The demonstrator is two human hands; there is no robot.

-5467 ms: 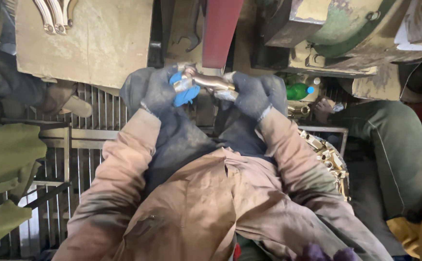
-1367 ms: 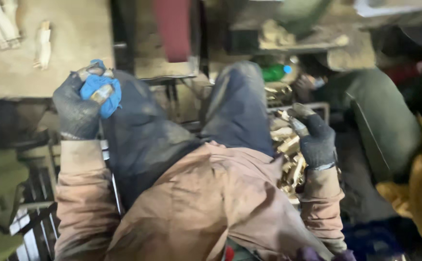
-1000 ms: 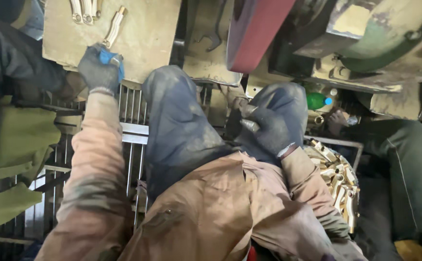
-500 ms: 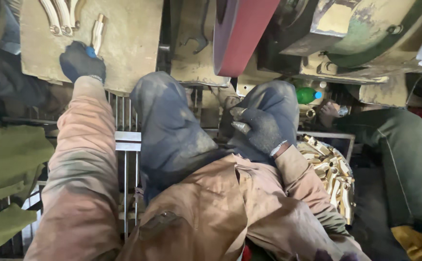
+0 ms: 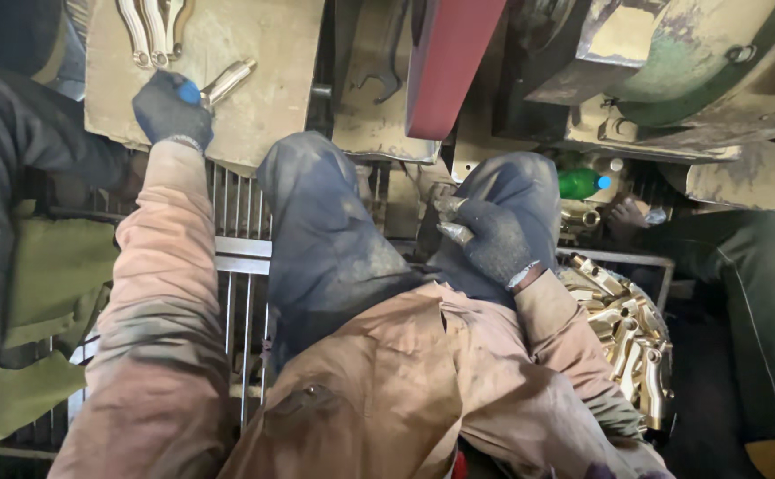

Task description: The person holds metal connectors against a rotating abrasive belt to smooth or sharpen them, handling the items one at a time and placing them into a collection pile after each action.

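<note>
The pale, long, shiny metal casting (image 5: 226,82) lies on the dusty tan counter (image 5: 263,106), its long axis slanting up-right away from the left hand (image 5: 170,108), whose grip is clenched on its near end; the right hand (image 5: 492,241) grasps another metal piece (image 5: 451,232) over the knee

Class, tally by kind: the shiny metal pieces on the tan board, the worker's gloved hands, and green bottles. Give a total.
Shiny metal pieces: 4
Gloved hands, left hand and right hand: 2
Green bottle: 1
Total: 7
</note>
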